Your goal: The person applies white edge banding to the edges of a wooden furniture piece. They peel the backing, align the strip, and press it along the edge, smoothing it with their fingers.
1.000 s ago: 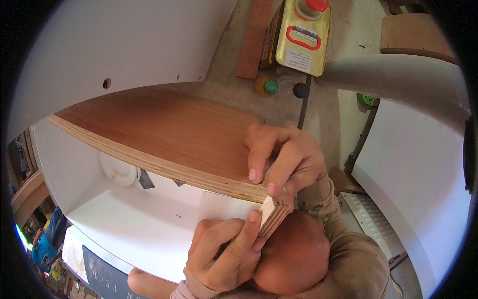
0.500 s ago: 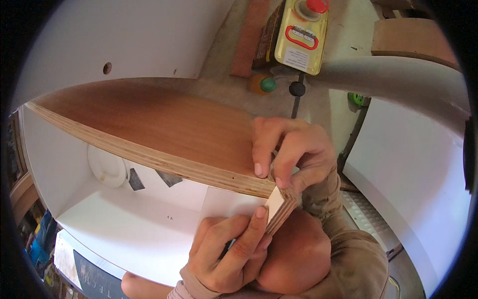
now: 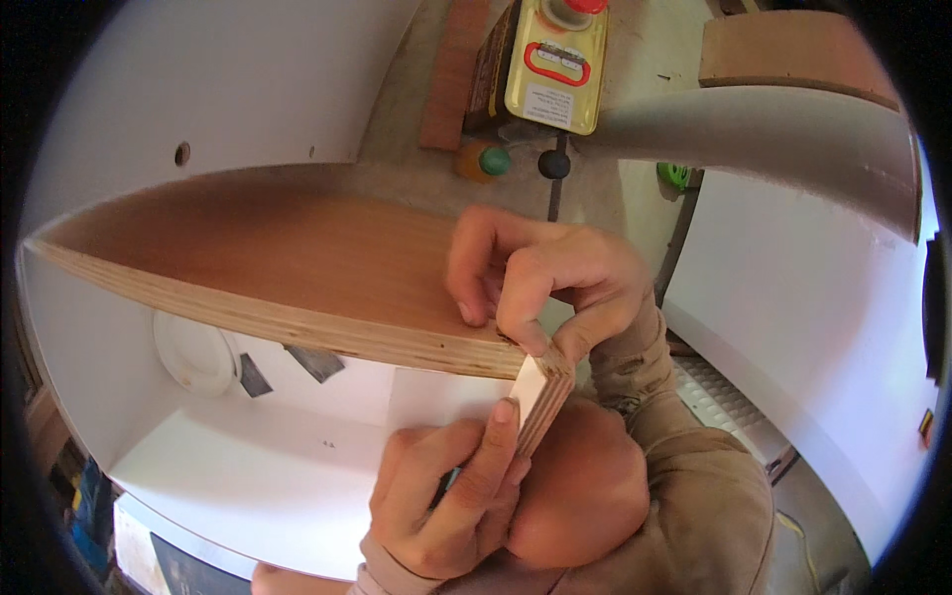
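Note:
A brown-faced plywood board (image 3: 327,258) stretches from the left toward me, its layered edge facing me. At its near right corner is a small plywood block (image 3: 544,416) with a pale front face and layered side. My left hand (image 3: 446,486) is closed around the block's lower part, thumb on the pale face. Above it, my right hand (image 3: 560,273) is bent over the corner. Its thumb and forefinger pinch the block's upper end, while another finger rests by the board's face. Whether something tiny lies between those fingertips is hidden.
A yellow metal can (image 3: 555,84) with a red handle stands behind, near an orange bottle with green cap (image 3: 491,162). White panels (image 3: 793,297) stand at right. Below the board is a white box-like interior (image 3: 258,426) with a round white lid (image 3: 193,352).
The view has shifted, so the surroundings appear slightly further left. My right hand's fingers have bent and lifted a little at the corner; my left hand keeps its hold on the block.

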{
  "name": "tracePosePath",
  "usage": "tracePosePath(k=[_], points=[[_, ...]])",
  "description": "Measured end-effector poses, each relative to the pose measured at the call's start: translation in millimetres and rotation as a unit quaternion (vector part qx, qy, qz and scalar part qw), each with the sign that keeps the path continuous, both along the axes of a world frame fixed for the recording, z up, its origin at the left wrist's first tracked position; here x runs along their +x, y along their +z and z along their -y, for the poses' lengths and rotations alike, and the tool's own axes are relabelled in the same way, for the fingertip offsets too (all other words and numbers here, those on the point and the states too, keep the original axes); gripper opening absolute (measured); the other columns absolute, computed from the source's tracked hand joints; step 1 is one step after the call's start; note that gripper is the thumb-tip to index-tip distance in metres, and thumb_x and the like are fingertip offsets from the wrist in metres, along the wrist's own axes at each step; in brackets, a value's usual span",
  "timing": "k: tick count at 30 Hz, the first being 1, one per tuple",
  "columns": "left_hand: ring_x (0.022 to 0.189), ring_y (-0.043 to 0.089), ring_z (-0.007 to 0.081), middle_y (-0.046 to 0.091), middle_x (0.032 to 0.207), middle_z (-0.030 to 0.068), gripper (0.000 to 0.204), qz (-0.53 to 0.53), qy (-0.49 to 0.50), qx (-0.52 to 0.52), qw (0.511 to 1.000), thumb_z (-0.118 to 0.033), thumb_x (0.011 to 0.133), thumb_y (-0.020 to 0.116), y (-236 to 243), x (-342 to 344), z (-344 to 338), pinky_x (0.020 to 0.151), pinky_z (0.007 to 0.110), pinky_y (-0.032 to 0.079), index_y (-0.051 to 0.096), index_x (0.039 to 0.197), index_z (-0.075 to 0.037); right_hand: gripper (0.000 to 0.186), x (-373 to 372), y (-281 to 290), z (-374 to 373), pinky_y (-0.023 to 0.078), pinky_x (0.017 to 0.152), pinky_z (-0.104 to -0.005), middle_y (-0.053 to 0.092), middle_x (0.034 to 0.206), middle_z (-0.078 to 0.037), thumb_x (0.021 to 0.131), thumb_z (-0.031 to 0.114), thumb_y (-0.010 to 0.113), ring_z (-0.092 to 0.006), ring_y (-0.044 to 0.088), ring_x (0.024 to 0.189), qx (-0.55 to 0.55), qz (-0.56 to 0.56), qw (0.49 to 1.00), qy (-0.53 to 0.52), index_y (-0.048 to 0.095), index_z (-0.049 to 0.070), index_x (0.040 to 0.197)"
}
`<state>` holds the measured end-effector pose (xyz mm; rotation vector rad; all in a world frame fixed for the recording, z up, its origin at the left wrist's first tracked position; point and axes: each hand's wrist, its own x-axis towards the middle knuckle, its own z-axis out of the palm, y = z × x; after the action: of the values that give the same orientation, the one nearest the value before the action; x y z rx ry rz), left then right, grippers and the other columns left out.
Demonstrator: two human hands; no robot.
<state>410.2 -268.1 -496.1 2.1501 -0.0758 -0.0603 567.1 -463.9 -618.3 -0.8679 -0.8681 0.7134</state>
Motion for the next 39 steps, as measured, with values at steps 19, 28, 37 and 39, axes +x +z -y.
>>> tracePosePath(k=[19, 28, 37, 39], points=[[0.084, 0.063, 0.027, 0.068, 0.103, 0.0117, 0.04, 0.027, -0.023, -0.041, 0.999, 0.003, 0.087, 0.085, -7.4, -0.8, -9.1, 0.075, 0.035, 0.055, 0.081, 0.127, 0.001, 0.052, -13.0, -22.4, -13.9, 0.044, 0.091, -0.0327, 0.055, 0.128, -0.02, 0.087, 0.03, 0.096, -0.0199, 0.049, 0.104, 0.115, -0.115, 0.986, 0.02, 0.054, 0.012, 0.112], [0.083, 0.062, 0.0261, 0.066, 0.1, 0.011, 0.039, 0.023, -0.029, -0.037, 0.999, 0.0, 0.087, 0.086, -4.1, 3.0, -8.6, 0.074, 0.035, 0.054, 0.082, 0.126, 0.0, 0.04, -20.6, -22.3, -12.2, 0.042, 0.09, -0.0318, 0.058, 0.127, -0.021, 0.086, 0.032, 0.096, -0.0202, 0.049, 0.102, 0.109, -0.152, 0.982, -0.008, 0.071, 0.013, 0.112], [0.078, 0.064, 0.0282, 0.066, 0.094, 0.0097, 0.04, 0.009, 0.014, 0.016, 1.0, -0.001, 0.083, 0.083, -3.5, 4.8, 5.5, 0.07, 0.038, 0.056, 0.081, 0.123, -0.003, 0.037, -17.8, -22.5, -1.2, 0.041, 0.1, -0.0325, 0.058, 0.132, -0.019, 0.082, 0.028, 0.098, -0.0234, 0.053, 0.114, 0.062, -0.137, 0.989, 0.002, 0.077, 0.011, 0.107], [0.079, 0.064, 0.029, 0.066, 0.093, 0.011, 0.038, 0.03, 0.019, 0.02, 0.999, -0.001, 0.084, 0.082, -6.3, 4.2, 9.1, 0.071, 0.038, 0.056, 0.08, 0.121, -0.002, 0.038, -17.0, -17.6, 4.8, 0.04, 0.104, -0.0332, 0.058, 0.133, -0.019, 0.081, 0.027, 0.099, -0.0248, 0.054, 0.12, 0.029, -0.154, 0.988, 0.007, 0.077, 0.01, 0.105]])
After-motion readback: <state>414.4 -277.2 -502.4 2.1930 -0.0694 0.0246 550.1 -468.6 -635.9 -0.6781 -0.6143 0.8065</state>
